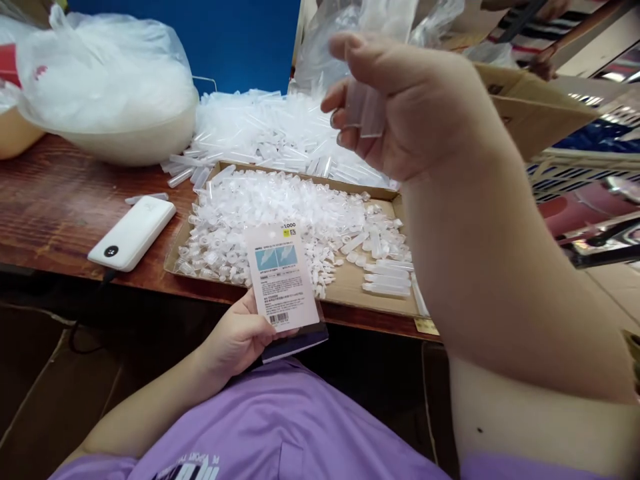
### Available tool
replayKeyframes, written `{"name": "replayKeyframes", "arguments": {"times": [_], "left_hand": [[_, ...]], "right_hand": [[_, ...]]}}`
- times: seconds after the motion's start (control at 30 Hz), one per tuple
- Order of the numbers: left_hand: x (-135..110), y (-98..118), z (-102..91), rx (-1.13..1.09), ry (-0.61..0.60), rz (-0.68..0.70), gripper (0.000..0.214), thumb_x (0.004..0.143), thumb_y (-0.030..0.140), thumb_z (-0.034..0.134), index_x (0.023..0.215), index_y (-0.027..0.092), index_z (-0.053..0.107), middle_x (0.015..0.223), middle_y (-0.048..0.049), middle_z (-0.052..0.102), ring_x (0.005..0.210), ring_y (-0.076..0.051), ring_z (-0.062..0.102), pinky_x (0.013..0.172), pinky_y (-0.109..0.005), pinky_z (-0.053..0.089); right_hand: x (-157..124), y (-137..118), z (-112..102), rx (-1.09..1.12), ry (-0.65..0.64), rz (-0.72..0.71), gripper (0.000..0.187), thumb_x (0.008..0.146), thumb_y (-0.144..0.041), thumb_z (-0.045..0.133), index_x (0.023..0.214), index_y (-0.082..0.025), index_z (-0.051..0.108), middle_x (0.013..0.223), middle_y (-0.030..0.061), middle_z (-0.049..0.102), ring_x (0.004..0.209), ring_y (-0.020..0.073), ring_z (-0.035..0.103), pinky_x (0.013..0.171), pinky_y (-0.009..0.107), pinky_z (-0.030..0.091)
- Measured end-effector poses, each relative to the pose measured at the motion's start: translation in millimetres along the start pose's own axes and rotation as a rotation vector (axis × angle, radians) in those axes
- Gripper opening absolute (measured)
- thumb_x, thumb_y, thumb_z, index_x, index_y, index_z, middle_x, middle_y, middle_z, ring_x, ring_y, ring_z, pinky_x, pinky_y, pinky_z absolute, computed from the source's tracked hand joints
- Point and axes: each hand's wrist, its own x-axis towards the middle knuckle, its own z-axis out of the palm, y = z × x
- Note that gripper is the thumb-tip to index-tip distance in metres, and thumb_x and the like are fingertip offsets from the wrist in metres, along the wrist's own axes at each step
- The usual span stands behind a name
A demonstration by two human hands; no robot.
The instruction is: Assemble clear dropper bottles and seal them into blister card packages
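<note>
My left hand point(245, 333) pinches the lower edge of a white printed card point(283, 280), which has two blue pictures and a barcode; a clear sleeve with a dark band shows below it. Raised at the upper right, my right hand point(400, 100) curls its fingers round translucent flat plastic tubes point(373, 113). How many it holds is unclear. Below, a shallow cardboard tray point(345, 290) carries a heap of small translucent caps and nozzles point(235, 227). Several flat tubes point(387, 279) lie in a row at the tray's right side.
Behind the tray spreads a large pile of clear tubes point(270, 130). A cream basin point(135, 137) with a stuffed plastic bag point(110, 73) stands at the left. A white power bank point(133, 233) lies on the wooden table point(50, 200). A cardboard box point(540, 110) and another person's striped clothing point(530, 30) are at right.
</note>
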Motion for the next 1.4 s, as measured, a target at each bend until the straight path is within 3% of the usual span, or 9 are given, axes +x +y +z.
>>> {"name": "replayKeyframes", "arguments": {"times": [0.07, 0.13, 0.23, 0.33, 0.47, 0.67, 1.0, 1.2, 1.4], "left_hand": [[-1.8, 2.4, -0.1, 0.004, 0.048, 0.000, 0.049, 0.062, -0.004, 0.071, 0.103, 0.021, 0.073, 0.103, -0.0031, 0.080, 0.095, -0.022, 0.076, 0.077, -0.026, 0.063], [-2.2, 6.1, -1.3, 0.025, 0.130, 0.034, 0.046, 0.070, 0.001, 0.071, 0.112, 0.021, 0.071, 0.101, -0.0037, 0.080, 0.090, -0.022, 0.077, 0.073, -0.026, 0.063], [0.2, 10.9, -4.9, 0.043, 0.166, 0.109, 0.060, 0.081, 0.008, 0.066, 0.138, 0.023, 0.057, 0.108, -0.0059, 0.079, 0.092, -0.023, 0.076, 0.078, -0.033, 0.064], [4.3, 12.0, -7.1, 0.060, 0.149, 0.104, 0.060, 0.087, 0.013, 0.061, 0.146, 0.023, 0.049, 0.116, -0.0088, 0.076, 0.101, -0.028, 0.074, 0.084, -0.040, 0.063], [8.2, 8.0, -2.5, 0.080, 0.171, 0.077, 0.046, 0.093, 0.021, 0.058, 0.139, 0.023, 0.056, 0.122, -0.0072, 0.074, 0.108, -0.028, 0.072, 0.078, -0.035, 0.064], [10.1, 2.0, 6.2, 0.116, 0.152, -0.002, 0.038, 0.101, 0.037, 0.043, 0.125, 0.018, 0.065, 0.122, -0.0096, 0.073, 0.118, -0.031, 0.067, 0.087, -0.040, 0.061], [15.6, 21.1, 31.3, -0.063, 0.275, -0.113, 0.037, 0.101, 0.036, 0.043, 0.125, 0.027, 0.069, 0.112, -0.0047, 0.079, 0.091, -0.023, 0.077, 0.071, -0.034, 0.064], [21.0, 16.5, 35.5, -0.023, 0.071, -0.104, 0.030, 0.099, 0.037, 0.053, 0.120, 0.037, 0.074, 0.124, 0.0018, 0.075, 0.112, -0.021, 0.071, 0.088, -0.029, 0.062], [21.9, 2.5, 39.8, 0.186, -0.006, -0.038, 0.017, 0.082, 0.017, 0.077, 0.091, 0.030, 0.082, 0.106, 0.0020, 0.080, 0.100, -0.019, 0.075, 0.087, -0.021, 0.061]], "right_hand": [[-5.9, 1.0, 4.0, -0.010, -0.109, 0.038, 0.073, 0.083, -0.025, 0.010, 0.145, 0.007, 0.032, 0.109, 0.0079, 0.067, 0.102, 0.0164, 0.064, 0.061, 0.018, 0.036], [-34.5, 20.3, 10.2, -0.005, -0.287, 0.173, 0.071, 0.083, -0.023, 0.011, 0.136, 0.011, 0.043, 0.100, 0.0047, 0.068, 0.084, 0.0079, 0.068, 0.064, 0.019, 0.039], [-98.6, 68.6, 18.1, 0.138, -0.633, 0.368, 0.026, 0.083, -0.029, 0.063, 0.096, -0.010, 0.074, 0.077, -0.0041, 0.073, 0.070, 0.0086, 0.072, 0.067, 0.018, 0.053], [-154.9, 115.3, 25.4, 0.243, -0.791, 0.514, 0.024, 0.086, -0.039, 0.068, 0.091, -0.016, 0.071, 0.076, -0.0022, 0.071, 0.068, 0.0077, 0.067, 0.066, 0.018, 0.054], [-189.4, 149.0, 38.5, 0.406, -0.661, 0.771, 0.046, 0.076, -0.056, 0.076, 0.094, -0.015, 0.066, 0.072, -0.0019, 0.067, 0.064, 0.0083, 0.062, 0.066, 0.022, 0.052], [-194.3, 157.8, 42.2, 0.530, -0.611, 0.875, 0.050, 0.068, -0.059, 0.081, 0.086, -0.015, 0.064, 0.071, -0.0020, 0.068, 0.064, 0.0085, 0.062, 0.068, 0.023, 0.050], [-186.4, 159.6, 24.4, 0.546, -0.612, 0.793, 0.055, 0.064, -0.062, 0.081, 0.083, -0.014, 0.063, 0.069, -0.0023, 0.068, 0.060, 0.0073, 0.064, 0.061, 0.018, 0.050], [-167.4, 156.3, 16.8, 0.605, -0.588, 0.718, 0.065, 0.052, -0.067, 0.084, 0.078, -0.012, 0.063, 0.067, -0.0009, 0.067, 0.056, 0.0066, 0.065, 0.052, 0.013, 0.052], [-155.6, 147.8, 17.6, 0.691, -0.570, 0.763, 0.067, 0.041, -0.053, 0.094, 0.089, -0.014, 0.068, 0.070, -0.0039, 0.069, 0.051, 0.0078, 0.067, 0.047, 0.014, 0.054]]}}
